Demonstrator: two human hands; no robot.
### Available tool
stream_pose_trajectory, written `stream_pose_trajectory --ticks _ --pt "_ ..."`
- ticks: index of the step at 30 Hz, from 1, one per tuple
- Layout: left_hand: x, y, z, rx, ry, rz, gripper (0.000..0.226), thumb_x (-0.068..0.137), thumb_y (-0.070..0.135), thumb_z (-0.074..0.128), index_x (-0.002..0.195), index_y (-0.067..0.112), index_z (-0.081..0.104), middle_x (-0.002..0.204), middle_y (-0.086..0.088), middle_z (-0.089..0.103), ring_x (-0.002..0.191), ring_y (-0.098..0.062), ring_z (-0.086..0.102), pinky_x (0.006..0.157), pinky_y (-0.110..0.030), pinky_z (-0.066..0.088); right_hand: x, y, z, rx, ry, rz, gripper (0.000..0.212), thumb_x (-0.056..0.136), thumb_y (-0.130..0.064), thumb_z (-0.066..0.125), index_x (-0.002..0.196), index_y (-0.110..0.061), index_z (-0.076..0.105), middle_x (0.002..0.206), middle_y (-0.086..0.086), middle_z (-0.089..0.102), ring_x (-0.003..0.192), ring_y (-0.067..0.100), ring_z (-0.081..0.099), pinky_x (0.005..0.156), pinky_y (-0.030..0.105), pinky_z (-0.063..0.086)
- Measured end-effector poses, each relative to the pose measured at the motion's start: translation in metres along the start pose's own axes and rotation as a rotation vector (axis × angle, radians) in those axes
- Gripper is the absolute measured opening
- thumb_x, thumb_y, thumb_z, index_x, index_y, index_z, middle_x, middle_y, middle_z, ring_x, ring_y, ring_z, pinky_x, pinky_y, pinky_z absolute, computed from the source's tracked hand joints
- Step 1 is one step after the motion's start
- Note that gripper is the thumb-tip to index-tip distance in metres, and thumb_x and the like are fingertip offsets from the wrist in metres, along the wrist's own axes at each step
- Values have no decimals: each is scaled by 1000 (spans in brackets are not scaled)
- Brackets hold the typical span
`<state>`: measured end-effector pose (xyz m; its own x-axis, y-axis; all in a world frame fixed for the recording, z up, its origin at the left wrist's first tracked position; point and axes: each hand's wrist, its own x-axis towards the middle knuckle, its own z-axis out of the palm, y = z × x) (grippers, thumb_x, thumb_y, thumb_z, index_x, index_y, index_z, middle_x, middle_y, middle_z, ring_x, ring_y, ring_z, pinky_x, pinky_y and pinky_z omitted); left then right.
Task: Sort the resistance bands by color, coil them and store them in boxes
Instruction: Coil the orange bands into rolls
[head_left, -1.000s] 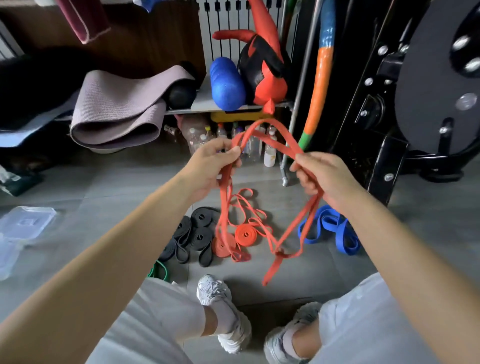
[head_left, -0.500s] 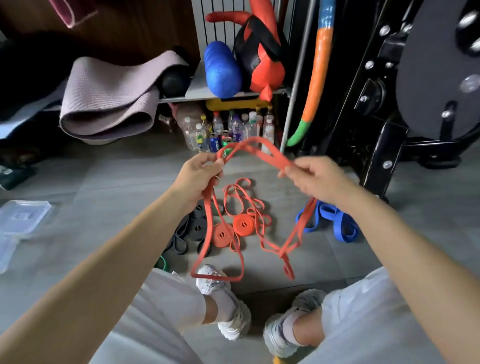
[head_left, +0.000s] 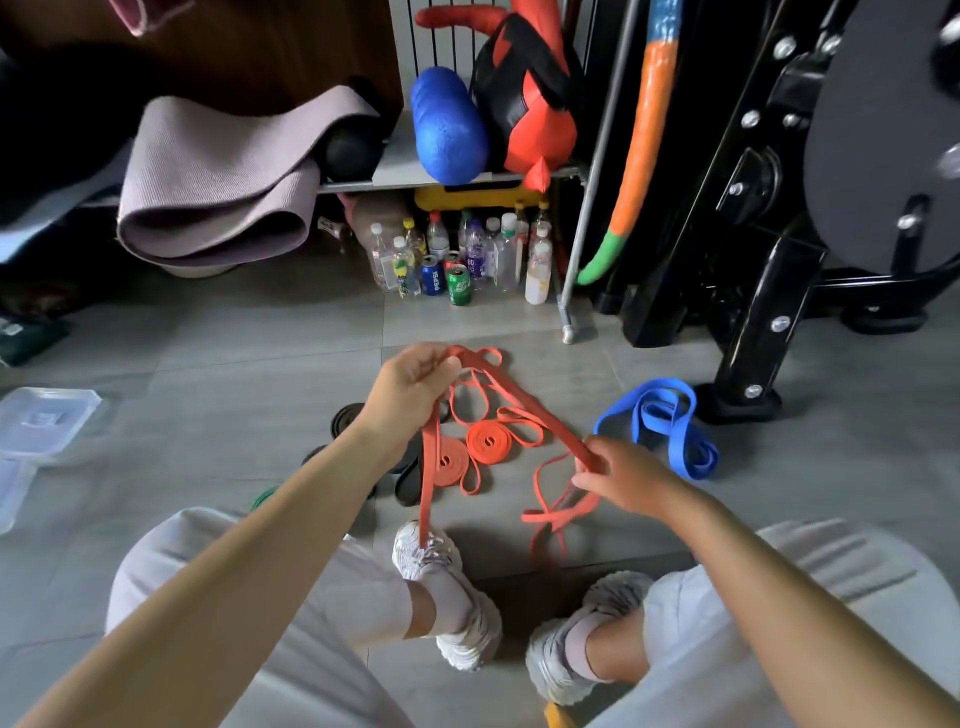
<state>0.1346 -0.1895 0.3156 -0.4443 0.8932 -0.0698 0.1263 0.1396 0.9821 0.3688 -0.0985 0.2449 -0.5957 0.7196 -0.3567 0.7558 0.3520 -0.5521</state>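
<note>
An orange resistance band stretches between both hands above the floor. My left hand grips its upper end, and a long strand hangs down to my left shoe. My right hand pinches the lower part, with loose loops dangling below it. On the floor under the band lie two coiled orange bands among loose orange loops. Coiled black bands lie partly hidden behind my left forearm. A loose blue band sits to the right. A bit of green band peeks out beside my arm.
A clear plastic box sits at the far left on the grey tile floor. Bottles and cans stand under a shelf holding a blue foam roller. A rolled mat is at the back left, a black weight machine at the right.
Both hands have come down toward the floor with the orange band. My right hand dropped lower than my left, and the band's raised arch has pulled into a slanted line.
</note>
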Motion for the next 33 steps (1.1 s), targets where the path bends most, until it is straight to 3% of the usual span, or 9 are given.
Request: stream_pose_trajectory --ticks 4,7,10,12,16,21,24,28,33 --pt "2 -2 0 -110 48 -4 17 96 8 48 87 16 59 56 13 61 48 -1 49 48 -20 40 -2 13 45 117 -137 26 11 81 -15 68 88 -17 60 82 5 67 84 26 64 75 31 45" --pt "8 -6 -5 -88 26 -38 15 95 7 50 87 17 59 63 8 60 53 -5 51 55 -24 42 -1 20 73 151 -261 115 30 83 -17 67 112 -10 62 101 12 68 94 23 64 85 31 46" --pt "16 -18 -7 38 -84 -78 16 93 4 52 83 16 58 58 9 59 55 -7 50 53 -22 40 10 34 81 -11 -328 179 10 85 -29 65 87 -21 60 80 -3 60 88 20 59 71 26 41" --pt "25 -28 -7 125 -183 -125 15 92 3 53 84 15 58 53 13 61 51 -1 50 49 -16 40 24 42 79 -97 -350 248 20 85 -36 62 75 -21 56 75 -3 58 86 21 60 64 26 38" --pt "53 -58 -2 209 -250 -238 15 91 1 54 81 10 61 51 11 58 48 0 49 49 -14 40 63 60 83 -172 -322 324 21 88 -37 54 82 -18 60 98 11 66 92 24 60 70 24 34" --pt "75 -112 21 241 -130 -395 21 78 21 60 74 0 61 63 -10 52 59 -24 48 60 -39 44 117 94 118 -26 -278 443 35 87 -32 59 116 -13 60 121 9 63 114 26 56 89 27 41" --pt "83 -133 35 194 -179 -509 24 71 28 58 75 4 63 62 -13 55 56 -33 54 63 -53 51 150 115 142 59 -281 528 41 88 -30 56 127 -16 54 128 9 59 120 27 53 96 30 40" --pt "88 -155 35 176 -212 -600 9 88 0 59 83 -7 61 68 -29 59 56 -20 49 50 -25 43 184 135 170 221 -292 619 48 93 -18 50 140 -19 42 137 12 51 125 28 47 99 26 34" --pt "98 -177 25 181 -160 -723 7 88 -8 53 84 -7 59 51 1 58 46 -8 53 46 -21 44 210 143 206 519 -275 756 54 89 -8 53 141 -12 40 105 9 55 78 15 53 70 24 42"
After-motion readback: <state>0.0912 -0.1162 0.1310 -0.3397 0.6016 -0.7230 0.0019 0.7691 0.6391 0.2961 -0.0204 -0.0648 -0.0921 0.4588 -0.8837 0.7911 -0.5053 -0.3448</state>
